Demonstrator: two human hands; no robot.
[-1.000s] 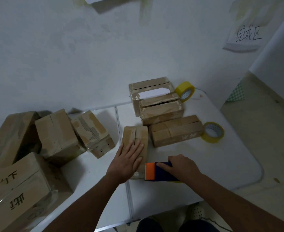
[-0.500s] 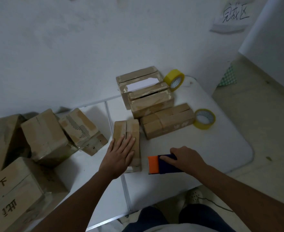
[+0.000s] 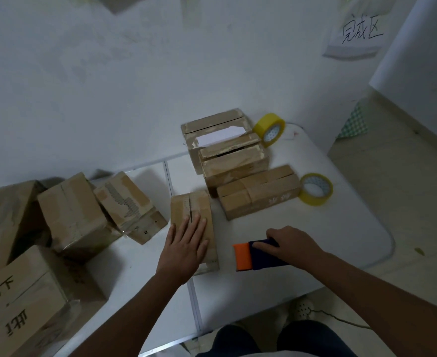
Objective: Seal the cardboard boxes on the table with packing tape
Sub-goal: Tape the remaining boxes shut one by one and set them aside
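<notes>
Left hand [image 3: 186,243] presses flat on the small box [image 3: 193,220], seam untaped; right hand [image 3: 290,243] grips the tape dispenser [image 3: 253,256] at three o'clock (open-flapped boxes [image 3: 227,153] wait at twelve).

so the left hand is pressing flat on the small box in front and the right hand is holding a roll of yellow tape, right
Not quite. In the head view the right hand holds a blue and orange tape dispenser, not a yellow roll. Both yellow tape rolls lie untouched further back on the table. The left hand does press flat on the small box in front.
</notes>
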